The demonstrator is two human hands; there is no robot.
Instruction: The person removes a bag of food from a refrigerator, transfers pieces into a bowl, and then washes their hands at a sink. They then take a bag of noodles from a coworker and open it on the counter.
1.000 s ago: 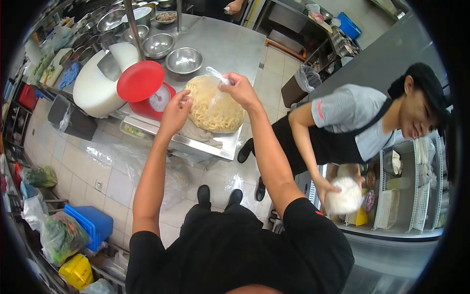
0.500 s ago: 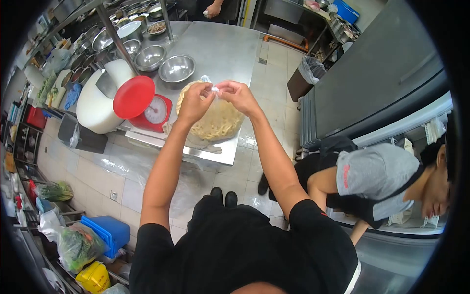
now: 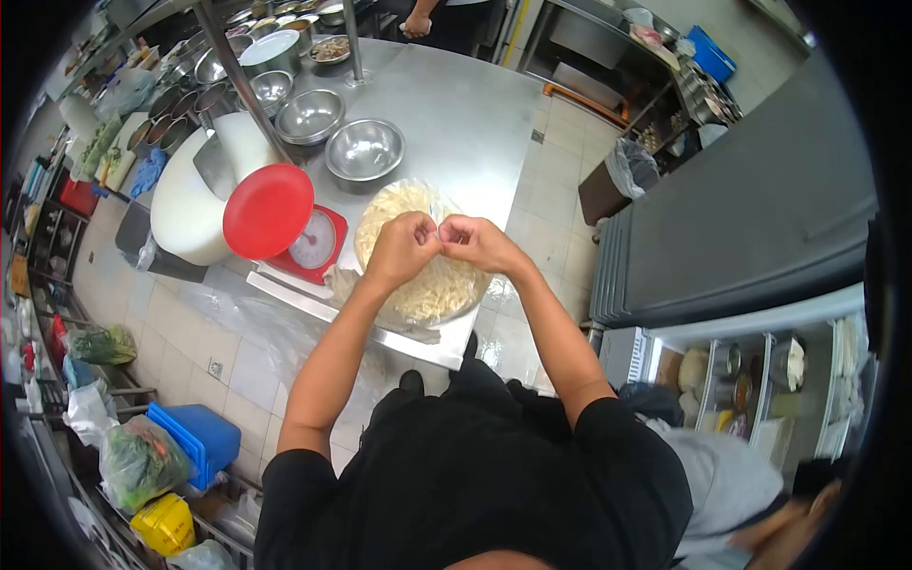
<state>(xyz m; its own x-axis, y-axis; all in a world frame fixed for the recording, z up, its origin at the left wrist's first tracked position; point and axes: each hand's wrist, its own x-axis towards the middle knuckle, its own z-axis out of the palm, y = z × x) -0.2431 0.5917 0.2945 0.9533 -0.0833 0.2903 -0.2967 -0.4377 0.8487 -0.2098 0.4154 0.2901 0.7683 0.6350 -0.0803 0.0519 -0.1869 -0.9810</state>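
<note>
A large clear plastic bag [image 3: 437, 296] full of pale, cut strips of food lies on the corner of the steel table [image 3: 456, 104]. Over its middle, my left hand [image 3: 408, 249] and my right hand [image 3: 475, 245] meet fingertip to fingertip. Both hands are closed in a pinch on the gathered neck of the bag, which my fingers mostly hide. Left of the bag stands a red kitchen scale [image 3: 318, 245] with a round red pan [image 3: 269, 211]. A greyish cloth [image 3: 413, 331] lies partly under the bag.
Steel bowls [image 3: 365, 150] stand behind the bag. A white rounded tub [image 3: 185, 214] is left of the scale. At right, a person in a grey shirt [image 3: 727, 470] bends beside an opened chest fridge [image 3: 750, 380]. A bin [image 3: 613, 180] stands on the floor; a blue crate [image 3: 204, 442] is lower left.
My hands have come down closer to the bag and nearer each other. The view has shifted, and the person at right has bent lower, showing more of the fridge's inside.
</note>
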